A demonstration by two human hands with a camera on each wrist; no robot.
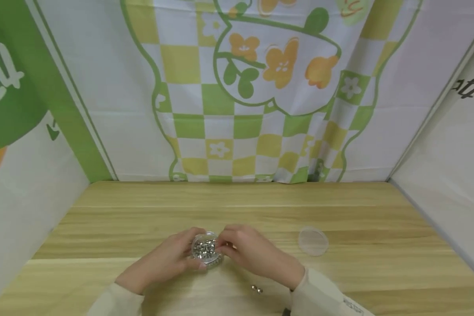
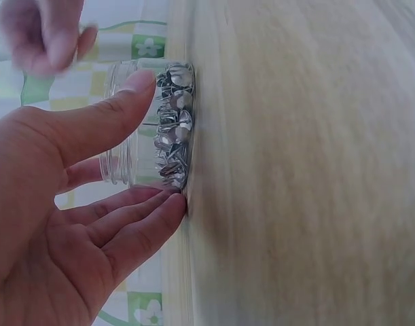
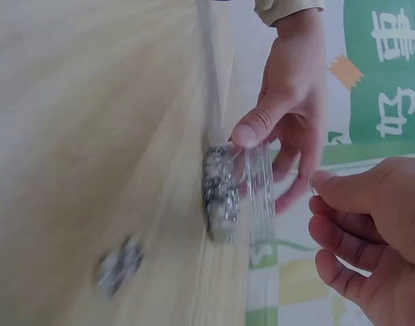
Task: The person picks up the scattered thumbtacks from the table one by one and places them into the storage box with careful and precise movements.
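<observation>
A small clear screw-neck jar (image 2: 140, 159) stands on the table, its lower part filled with silver thumbtacks (image 2: 173, 129). My left hand (image 1: 170, 255) holds the jar from the left, thumb on the near side and fingers around the far side. Just above the open mouth in the head view is my right hand (image 1: 254, 252). In the right wrist view its thumb and forefinger pinch a thumbtack (image 3: 312, 190), of which only a thin sliver shows. Two loose thumbtacks (image 1: 256, 289) lie on the table below the right forearm.
A round translucent lid (image 1: 313, 241) lies flat on the wooden table (image 1: 359, 219), right of the hands. A checked, flowered curtain (image 1: 221, 127) hangs behind the table's far edge, and printed white panels stand on both sides.
</observation>
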